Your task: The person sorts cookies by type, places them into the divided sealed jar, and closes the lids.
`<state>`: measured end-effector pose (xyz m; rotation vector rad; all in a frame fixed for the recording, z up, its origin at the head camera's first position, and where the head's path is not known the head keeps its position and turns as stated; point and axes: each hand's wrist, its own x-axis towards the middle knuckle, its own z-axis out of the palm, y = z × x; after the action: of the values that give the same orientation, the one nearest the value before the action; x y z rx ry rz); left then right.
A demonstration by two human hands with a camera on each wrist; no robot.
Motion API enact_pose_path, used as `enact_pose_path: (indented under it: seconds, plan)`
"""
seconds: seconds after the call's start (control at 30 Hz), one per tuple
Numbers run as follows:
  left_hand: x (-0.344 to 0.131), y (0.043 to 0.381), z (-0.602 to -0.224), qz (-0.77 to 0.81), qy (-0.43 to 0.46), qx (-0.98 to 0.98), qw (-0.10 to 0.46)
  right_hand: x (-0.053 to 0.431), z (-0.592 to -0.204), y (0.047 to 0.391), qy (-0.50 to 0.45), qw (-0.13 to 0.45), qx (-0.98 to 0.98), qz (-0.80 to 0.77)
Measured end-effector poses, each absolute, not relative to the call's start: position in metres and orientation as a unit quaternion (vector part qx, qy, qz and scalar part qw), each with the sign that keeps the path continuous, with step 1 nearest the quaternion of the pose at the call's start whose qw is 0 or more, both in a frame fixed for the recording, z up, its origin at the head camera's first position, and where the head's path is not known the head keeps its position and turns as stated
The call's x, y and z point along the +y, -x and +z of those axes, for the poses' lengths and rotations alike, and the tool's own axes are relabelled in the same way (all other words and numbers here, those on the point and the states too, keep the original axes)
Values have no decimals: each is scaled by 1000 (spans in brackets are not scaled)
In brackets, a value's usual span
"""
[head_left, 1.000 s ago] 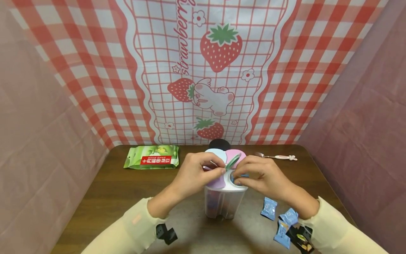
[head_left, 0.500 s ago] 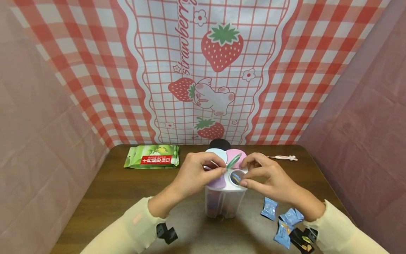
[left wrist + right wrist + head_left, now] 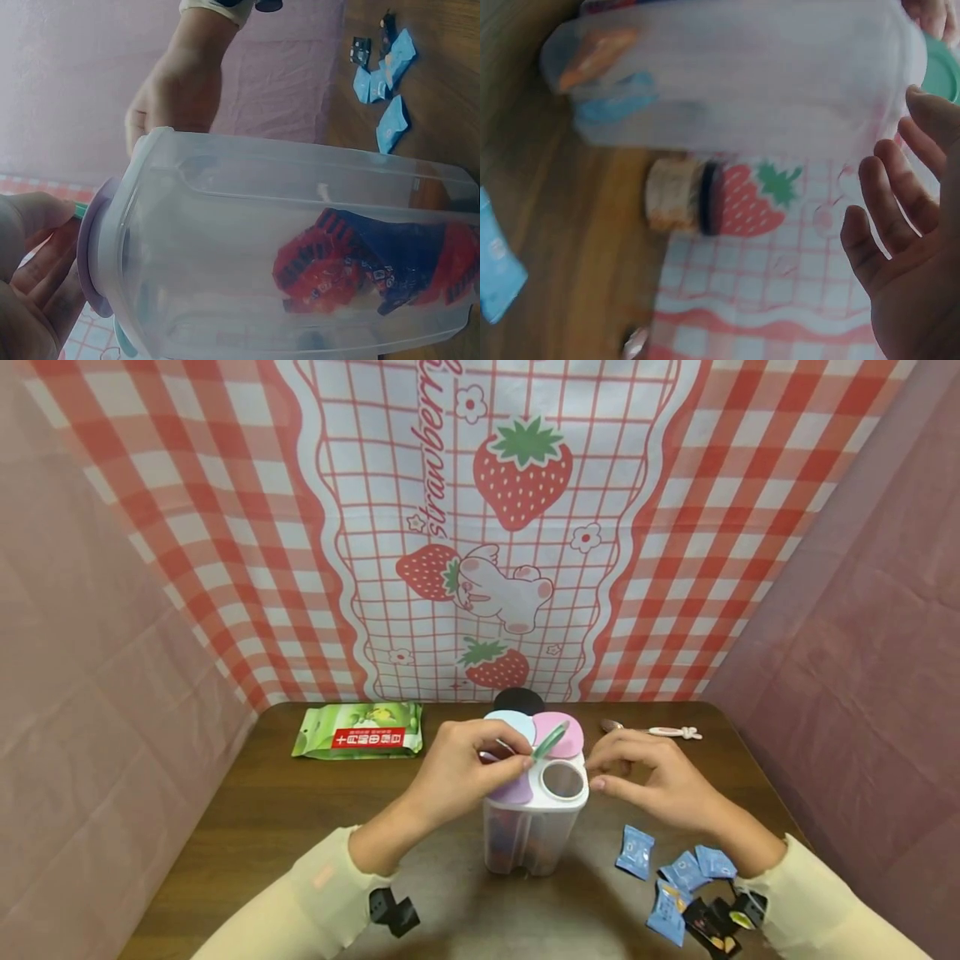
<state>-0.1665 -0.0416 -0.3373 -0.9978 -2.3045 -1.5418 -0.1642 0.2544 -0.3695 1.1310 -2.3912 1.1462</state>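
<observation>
Brown surface (image 3: 255, 810); blue packets (image 3: 666, 912) nearest. Left fingers (image 3: 516, 767) pinched on green lid (image 3: 552, 740), above clear container (image 3: 525, 843). Right fingers (image 3: 609, 764) apart, nothing held, withdrawn just beside its uncovered opening (image 3: 562, 781). One packet gone from there since half a second ago; apparently dropped inside. Farther: jar (image 3: 676, 196), then strawberry cloth (image 3: 480, 527).

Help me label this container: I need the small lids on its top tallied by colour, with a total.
Light blue lid: 1
Pink lid: 1
Purple lid: 1
Green lid, standing open: 1
Total: 4
</observation>
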Motion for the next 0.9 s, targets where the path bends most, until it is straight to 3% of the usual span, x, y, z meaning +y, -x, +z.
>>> enact_pose_path:
  seconds: [0.2, 0.5, 0.9]
  plan:
    - [-41, 166, -338, -524, 336, -776, 99, 278, -397, 170, -333, 95, -855, 386]
    - [-41, 166, -339, -525, 335, -776, 99, 313, -442, 174, -268, -43, -883, 382]
    - [-41, 166, -338, -519, 334, -780, 99, 342, -479, 175, -257, -75, -904, 332]
